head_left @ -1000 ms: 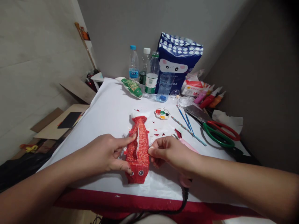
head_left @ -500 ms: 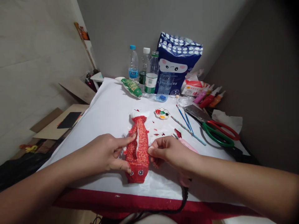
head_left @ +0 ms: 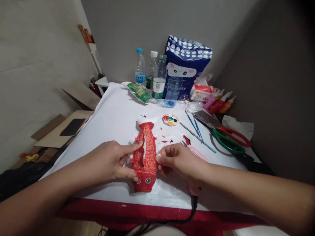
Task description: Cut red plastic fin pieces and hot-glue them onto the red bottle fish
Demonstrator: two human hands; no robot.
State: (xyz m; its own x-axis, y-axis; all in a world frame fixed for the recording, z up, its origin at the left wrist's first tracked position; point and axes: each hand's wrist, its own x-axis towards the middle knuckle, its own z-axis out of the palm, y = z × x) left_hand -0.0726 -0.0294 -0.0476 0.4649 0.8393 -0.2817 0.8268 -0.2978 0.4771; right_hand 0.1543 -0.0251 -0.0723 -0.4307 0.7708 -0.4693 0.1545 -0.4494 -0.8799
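A red paper-covered fish figure [head_left: 145,157] with a white tail and two painted eyes lies lengthwise on the white table cover [head_left: 115,114]. My left hand [head_left: 112,161] grips its left side, forefinger stretched along the upper edge and thumb low near the eyes. My right hand [head_left: 177,159] presses its curled fingers against the fish's right side. Under that hand lies a pink tool [head_left: 197,152] with a black cord [head_left: 189,214] running off the table's front edge.
A small paint palette [head_left: 170,119], thin brushes [head_left: 194,126], red paper scraps [head_left: 167,141], green-and-red scissors [head_left: 230,139] and paint tubes [head_left: 218,104] lie to the right. Several water bottles [head_left: 157,77], a cup [head_left: 172,93] and a blue dotted bag [head_left: 185,65] stand at the back. Cardboard lies on the floor at left.
The fish and both hands have barely shifted; the view has tilted slightly. The grip looks the same.
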